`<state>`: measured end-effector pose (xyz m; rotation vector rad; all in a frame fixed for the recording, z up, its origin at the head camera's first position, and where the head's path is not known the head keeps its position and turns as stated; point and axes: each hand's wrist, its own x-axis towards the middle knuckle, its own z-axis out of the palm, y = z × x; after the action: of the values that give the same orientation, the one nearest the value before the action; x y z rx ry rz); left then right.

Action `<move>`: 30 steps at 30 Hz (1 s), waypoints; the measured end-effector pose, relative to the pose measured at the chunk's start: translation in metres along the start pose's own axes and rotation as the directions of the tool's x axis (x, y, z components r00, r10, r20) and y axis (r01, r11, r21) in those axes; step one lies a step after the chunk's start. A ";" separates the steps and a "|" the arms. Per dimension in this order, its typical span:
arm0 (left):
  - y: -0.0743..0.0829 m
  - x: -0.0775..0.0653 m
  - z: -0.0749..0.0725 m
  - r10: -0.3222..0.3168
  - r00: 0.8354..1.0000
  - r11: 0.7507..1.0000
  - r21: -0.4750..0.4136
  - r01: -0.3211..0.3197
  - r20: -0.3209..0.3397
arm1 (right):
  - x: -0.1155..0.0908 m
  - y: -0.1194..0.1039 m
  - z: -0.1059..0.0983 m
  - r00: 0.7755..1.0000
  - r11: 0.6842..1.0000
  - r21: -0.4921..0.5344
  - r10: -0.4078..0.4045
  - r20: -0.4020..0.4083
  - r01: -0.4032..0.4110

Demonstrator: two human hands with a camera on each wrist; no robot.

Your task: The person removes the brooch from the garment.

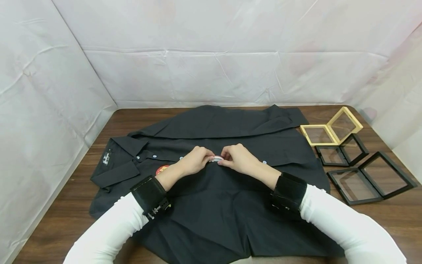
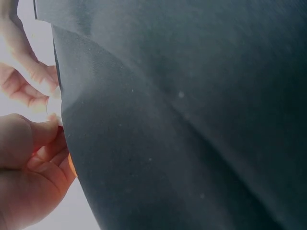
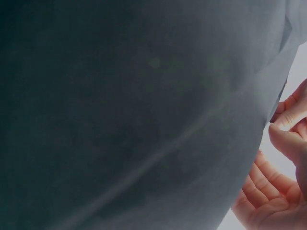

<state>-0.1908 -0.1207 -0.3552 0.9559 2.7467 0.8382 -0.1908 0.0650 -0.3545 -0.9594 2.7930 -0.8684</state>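
Observation:
A dark button-up shirt (image 1: pixel 211 209) lies spread on the table, collar toward the left. Over its button front, both hands meet at a small round badge (image 1: pixel 216 158) with a whitish, shiny rim. My left hand (image 1: pixel 195 160) pinches its left edge between thumb and fingers. From the other side, my right hand (image 1: pixel 238 158) pinches the right edge. In the left wrist view the badge (image 2: pixel 54 105) appears pale between the fingertips, partly covered by dark cloth. A red badge (image 1: pixel 162 169) sits on the shirt beside the left forearm. Cloth fills most of both wrist views.
At the table's right side stand a yellow hinged frame (image 1: pixel 318 126), a small black hinged frame (image 1: pixel 346 164) and a larger black one (image 1: pixel 366 201), all opened out. A white sheet wall (image 1: pixel 211 77) rises behind the brown wooden table (image 1: pixel 66 205).

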 end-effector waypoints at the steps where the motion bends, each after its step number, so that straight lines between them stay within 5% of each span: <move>1: 0.000 0.000 0.000 -0.002 1.000 1.000 -0.003 0.002 0.000 | 0.000 0.000 0.001 1.000 1.000 -0.003 -0.002 0.001 0.002; 30: 0.001 0.003 -0.002 -0.006 1.000 1.000 -0.005 0.006 0.018 | 0.007 -0.007 0.005 1.000 1.000 -0.020 0.016 -0.012 -0.016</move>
<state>-0.1929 -0.1194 -0.3532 0.9486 2.7293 0.8311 -0.1919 0.0542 -0.3539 -0.9359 2.8203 -0.8488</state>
